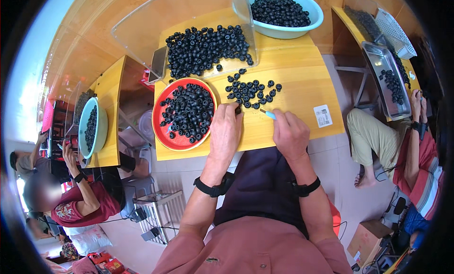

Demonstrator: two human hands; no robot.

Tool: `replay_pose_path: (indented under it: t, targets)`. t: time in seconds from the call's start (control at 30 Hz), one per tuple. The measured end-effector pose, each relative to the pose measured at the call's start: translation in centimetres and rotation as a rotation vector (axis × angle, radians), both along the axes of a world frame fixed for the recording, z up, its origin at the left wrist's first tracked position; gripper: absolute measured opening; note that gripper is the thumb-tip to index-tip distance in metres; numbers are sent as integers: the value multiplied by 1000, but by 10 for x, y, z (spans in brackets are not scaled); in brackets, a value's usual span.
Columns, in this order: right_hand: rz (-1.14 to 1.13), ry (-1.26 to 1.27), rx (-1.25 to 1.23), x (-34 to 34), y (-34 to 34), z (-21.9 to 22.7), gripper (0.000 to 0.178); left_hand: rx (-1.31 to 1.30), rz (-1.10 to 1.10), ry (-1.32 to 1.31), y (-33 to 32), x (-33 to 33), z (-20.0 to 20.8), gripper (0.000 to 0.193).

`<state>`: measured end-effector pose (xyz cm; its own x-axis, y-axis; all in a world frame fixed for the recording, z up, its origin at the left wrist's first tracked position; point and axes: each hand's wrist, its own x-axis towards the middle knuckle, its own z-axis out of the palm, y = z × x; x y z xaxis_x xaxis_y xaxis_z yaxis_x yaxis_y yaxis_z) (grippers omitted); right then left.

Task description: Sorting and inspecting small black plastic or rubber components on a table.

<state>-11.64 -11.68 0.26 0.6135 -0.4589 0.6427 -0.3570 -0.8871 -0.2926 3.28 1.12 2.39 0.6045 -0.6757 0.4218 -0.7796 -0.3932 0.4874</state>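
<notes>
My left hand (226,131) is over the table's near part, beside a red bowl (178,141) with a yellow rim. Its thumb and fingers pinch a small black round part (238,111). In my right hand (290,134) is a slim tool with a light blue handle (270,115) and a short thin tip, pointing left toward the other hand. The tip's exact kind is too small to tell. Many black, bead-like parts with holes fill the bowl. A loose group of the same parts (253,92) lies on the wood just beyond my hands.
Beyond the bowl, a clear plastic bin (137,30) holds a heap of black parts (203,49). A phone (158,64) leans by it. A light blue basin (283,32) stands at the back. A white label (323,116) is stuck on the yellow table (302,84). Other people sit at tables on both sides.
</notes>
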Motion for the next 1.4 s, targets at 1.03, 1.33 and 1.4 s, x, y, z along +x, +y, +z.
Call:
replay_pose_path:
  t: [1.03, 1.33, 1.4]
  targets:
    - [-13, 12, 14, 0, -1, -5, 15, -242, -5, 317, 1, -14, -14, 23]
    - [-19, 24, 16, 0, 0, -3, 14, -361, 44, 735, -14, -25, -12, 24]
    - [-17, 25, 22, -1, 0, -3, 15, -419, -2, 727, -15, -23, -18, 24]
